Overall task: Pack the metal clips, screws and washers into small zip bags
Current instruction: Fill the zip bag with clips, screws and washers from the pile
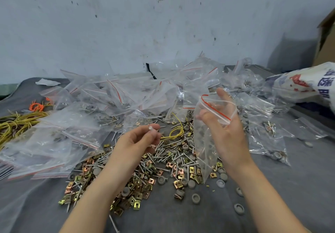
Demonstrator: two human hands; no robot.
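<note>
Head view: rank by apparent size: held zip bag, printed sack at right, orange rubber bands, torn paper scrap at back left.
1. Printed sack, cut off by the frame, so likely larger still.
2. Zip bag, held open in the right hand.
3. Paper scrap and orange rubber bands look alike; both sit farther back, so unranked.

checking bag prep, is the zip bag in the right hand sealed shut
No, the zip bag hangs from the right hand with its red-lined mouth spread open around the fingers.
</note>
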